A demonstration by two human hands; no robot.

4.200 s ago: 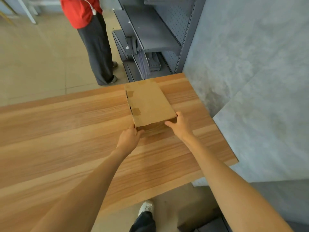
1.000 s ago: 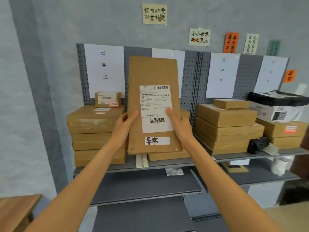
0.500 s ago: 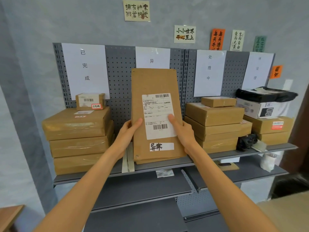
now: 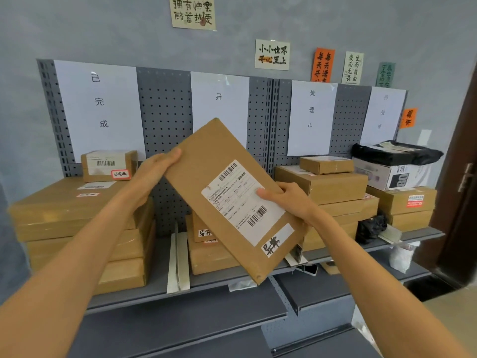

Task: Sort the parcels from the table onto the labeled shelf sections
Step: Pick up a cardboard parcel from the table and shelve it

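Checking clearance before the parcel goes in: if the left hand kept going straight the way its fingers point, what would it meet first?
The left hand, gripping the tilted parcel, points up and right toward the back. Probably first the grey pegboard, near the 异 sign; depth is unclear.

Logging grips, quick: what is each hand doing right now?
Left hand: grips the upper left edge of the tilted cardboard parcel.
Right hand: holds the parcel's right edge, thumb on its label.

The parcel (image 4: 232, 200), held upright half a second ago, has been tilted leftward; the left hand (image 4: 152, 174) has been shifted to its upper edge, the right hand (image 4: 286, 200) kept lower.
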